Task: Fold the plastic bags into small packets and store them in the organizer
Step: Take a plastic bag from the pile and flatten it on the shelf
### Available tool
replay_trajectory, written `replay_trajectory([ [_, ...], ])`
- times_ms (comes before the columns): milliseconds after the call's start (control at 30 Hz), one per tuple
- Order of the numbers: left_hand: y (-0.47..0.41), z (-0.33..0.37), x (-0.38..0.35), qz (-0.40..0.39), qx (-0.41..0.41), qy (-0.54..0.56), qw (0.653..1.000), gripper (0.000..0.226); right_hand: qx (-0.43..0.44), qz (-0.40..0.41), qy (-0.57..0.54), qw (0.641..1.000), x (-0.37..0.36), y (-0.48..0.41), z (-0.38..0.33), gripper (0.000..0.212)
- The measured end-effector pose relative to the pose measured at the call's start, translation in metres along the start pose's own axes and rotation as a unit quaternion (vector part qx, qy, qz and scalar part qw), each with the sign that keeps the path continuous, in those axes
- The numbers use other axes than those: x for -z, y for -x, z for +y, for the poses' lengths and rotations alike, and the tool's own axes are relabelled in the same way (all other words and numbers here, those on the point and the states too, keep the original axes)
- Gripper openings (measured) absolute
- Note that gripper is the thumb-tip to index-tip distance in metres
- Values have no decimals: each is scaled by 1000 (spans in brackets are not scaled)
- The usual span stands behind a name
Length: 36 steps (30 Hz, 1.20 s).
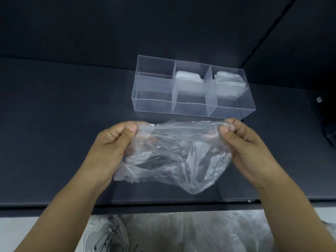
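A crumpled clear plastic bag (174,157) hangs stretched between my two hands above the dark table. My left hand (112,144) pinches its upper left corner between thumb and fingers. At the upper right corner my right hand (243,142) pinches it the same way. Behind the bag stands a clear organizer (154,104) with several compartments. A folded white packet (189,78) lies in its back middle compartment and another folded packet (227,80) in its back right one. The left compartments look bare.
The dark table (54,124) ends in a front edge just below the bag. Under that edge lie more clear plastic bags (200,231) and a grey shoe (105,235) on the floor. A dark object (330,135) sits at the table's right edge.
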<state>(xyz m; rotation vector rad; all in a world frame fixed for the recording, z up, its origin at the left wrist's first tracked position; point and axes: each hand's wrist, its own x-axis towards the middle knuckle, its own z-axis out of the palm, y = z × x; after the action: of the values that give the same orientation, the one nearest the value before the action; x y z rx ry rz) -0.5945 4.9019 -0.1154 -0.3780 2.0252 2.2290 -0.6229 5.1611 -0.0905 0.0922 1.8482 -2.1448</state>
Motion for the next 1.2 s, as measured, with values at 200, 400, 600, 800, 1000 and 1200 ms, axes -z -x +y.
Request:
replay_trajectory([
  [200, 3, 0, 6, -82, 27, 19, 996, 24, -5, 133, 62, 989, -1, 3, -29, 8],
  [400, -13, 22, 36, -176, 25, -156, 972, 51, 8, -5, 161, 987, -6, -8, -41, 21],
  [600, -33, 31, -32, -257, 72, -115, 957, 34, -16, -85, 160, 983, -34, -28, -23, 5],
  [800, -48, 6, -7, 74, 106, -36, 991, 15, -24, 121, 250, 960, 24, -29, -13, 13],
  [1000, -48, -16, 15, 159, 116, -40, 980, 19, 27, 36, 231, 972, 22, -6, 1, 43],
  [1200, -50, -24, 18, 169, 98, -21, 980, 15, 74, 41, 367, 926, -8, -36, 27, 73],
])
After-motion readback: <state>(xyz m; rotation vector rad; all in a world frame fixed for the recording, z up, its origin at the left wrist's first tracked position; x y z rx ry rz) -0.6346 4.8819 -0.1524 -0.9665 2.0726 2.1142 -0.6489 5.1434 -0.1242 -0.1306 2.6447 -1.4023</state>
